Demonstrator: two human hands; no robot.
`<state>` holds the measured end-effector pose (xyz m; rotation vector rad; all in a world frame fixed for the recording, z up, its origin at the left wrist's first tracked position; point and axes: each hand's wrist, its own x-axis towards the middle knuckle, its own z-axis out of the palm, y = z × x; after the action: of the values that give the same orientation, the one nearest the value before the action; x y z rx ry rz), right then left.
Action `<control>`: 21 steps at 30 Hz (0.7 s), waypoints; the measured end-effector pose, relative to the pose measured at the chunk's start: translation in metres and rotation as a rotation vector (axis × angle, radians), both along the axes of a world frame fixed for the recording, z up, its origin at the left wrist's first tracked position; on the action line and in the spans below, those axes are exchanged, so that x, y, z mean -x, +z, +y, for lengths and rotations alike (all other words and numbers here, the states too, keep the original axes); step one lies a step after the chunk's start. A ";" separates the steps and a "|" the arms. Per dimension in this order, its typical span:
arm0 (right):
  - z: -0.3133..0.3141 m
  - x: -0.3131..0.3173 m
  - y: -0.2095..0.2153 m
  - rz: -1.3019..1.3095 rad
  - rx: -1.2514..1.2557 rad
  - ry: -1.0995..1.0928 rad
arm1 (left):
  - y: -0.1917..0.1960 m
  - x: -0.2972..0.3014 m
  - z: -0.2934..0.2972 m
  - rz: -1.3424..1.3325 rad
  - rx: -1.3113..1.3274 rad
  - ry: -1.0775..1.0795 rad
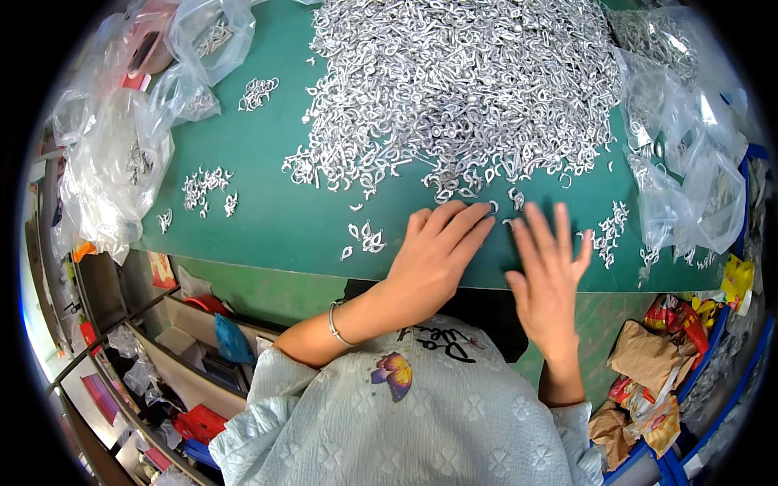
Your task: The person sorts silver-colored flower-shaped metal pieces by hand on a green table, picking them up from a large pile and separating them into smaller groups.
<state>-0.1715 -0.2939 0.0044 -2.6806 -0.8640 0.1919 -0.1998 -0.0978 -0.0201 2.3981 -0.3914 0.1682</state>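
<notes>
A broad heap of small silver-coloured metal jewellery pieces (462, 89) covers the far middle of the green tabletop (267, 194). At the heap's near edge, my left hand (438, 255) is palm down with its fingers curled close together. Its fingertips meet the table beside a small curved piece (494, 207); the thumb and anything beneath the fingers are hidden. To its right, my right hand (551, 271) has its fingers spread, slightly blurred, and nothing shows in it. A loose piece (516, 197) lies just beyond those fingertips. A small cluster of pieces (606, 235) lies right of that hand.
Smaller groups of pieces (207, 190) (367, 238) (258, 94) are set apart on the left. Clear plastic bags (113, 178) (681, 162) holding metal pieces flank the table. Below the left edge is an open drawer (186, 356); crumpled packaging (648, 356) sits at lower right.
</notes>
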 end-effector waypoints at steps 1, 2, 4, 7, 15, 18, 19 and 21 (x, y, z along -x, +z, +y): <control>0.002 0.002 0.000 0.042 0.039 0.037 | 0.000 0.001 -0.001 0.006 -0.003 -0.017; 0.001 0.003 -0.001 0.063 0.001 0.040 | -0.001 0.003 -0.002 0.010 -0.005 -0.025; -0.012 0.002 -0.001 0.030 -0.088 -0.001 | -0.003 0.005 0.000 0.018 0.005 -0.016; -0.017 0.000 -0.006 -0.039 -0.186 -0.110 | -0.004 0.004 0.002 0.018 0.003 -0.003; -0.015 0.003 -0.004 0.009 -0.007 -0.072 | -0.004 -0.004 -0.002 -0.013 -0.096 -0.029; -0.011 0.006 -0.004 0.086 -0.109 0.024 | -0.007 -0.009 -0.005 -0.031 -0.039 -0.022; -0.004 0.008 -0.005 0.103 -0.078 0.053 | -0.005 -0.013 -0.007 -0.048 -0.033 -0.044; -0.001 0.007 -0.006 0.115 -0.002 0.034 | 0.003 -0.023 -0.014 -0.087 -0.024 -0.075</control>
<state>-0.1790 -0.2944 -0.0013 -2.6244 -0.8742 0.3495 -0.1763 -0.1115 -0.0172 2.4014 -0.5254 0.2353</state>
